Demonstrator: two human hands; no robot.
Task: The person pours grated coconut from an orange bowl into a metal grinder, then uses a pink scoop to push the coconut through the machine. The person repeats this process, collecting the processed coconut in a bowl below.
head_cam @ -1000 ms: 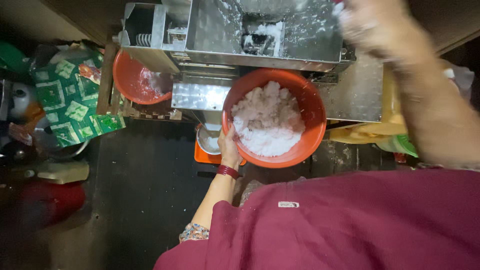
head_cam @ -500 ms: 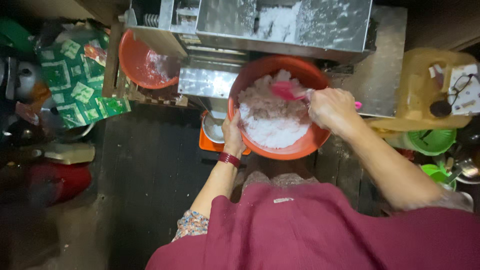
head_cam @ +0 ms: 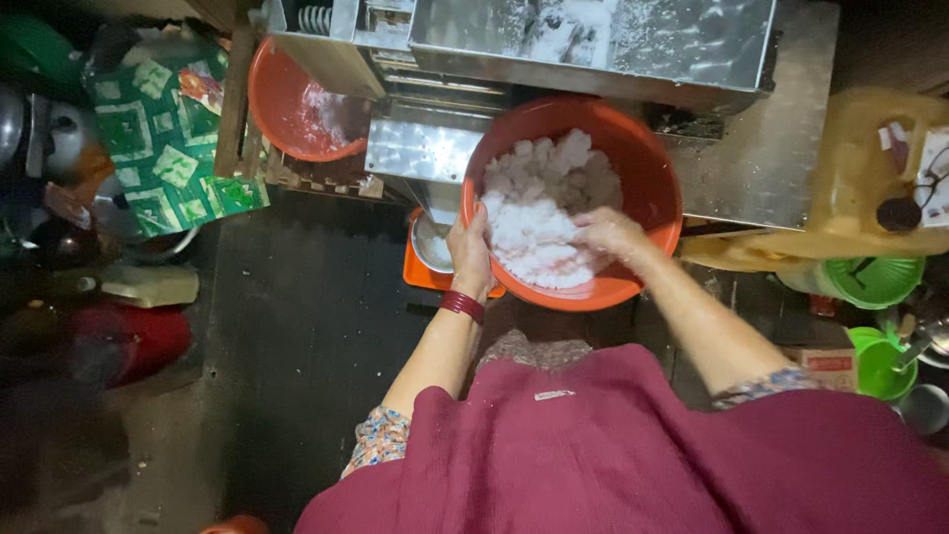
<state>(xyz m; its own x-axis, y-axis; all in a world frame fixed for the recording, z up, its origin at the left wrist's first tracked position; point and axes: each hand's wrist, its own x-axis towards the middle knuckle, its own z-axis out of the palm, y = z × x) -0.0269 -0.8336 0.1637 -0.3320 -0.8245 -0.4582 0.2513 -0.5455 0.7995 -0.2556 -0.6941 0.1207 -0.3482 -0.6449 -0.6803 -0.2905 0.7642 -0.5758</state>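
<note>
A large orange basin (head_cam: 647,173) full of white lumpy mass (head_cam: 544,213) sits tight against the front of a steel machine (head_cam: 593,44), its far rim tucked under the machine's edge, so there is little room behind it. To its right lies a bare strip of steel counter (head_cam: 781,148), then a yellow jerrycan (head_cam: 860,178) close by. Left of the basin a second orange bowl (head_cam: 297,109) stands near, and dark open floor (head_cam: 297,316) spreads below. The left hand (head_cam: 471,247) grips the basin's near-left rim, thumb inside, wrist bent upward. The right hand (head_cam: 608,232) reaches in over the near rim, fingers curled down and closed on the white mass.
</note>
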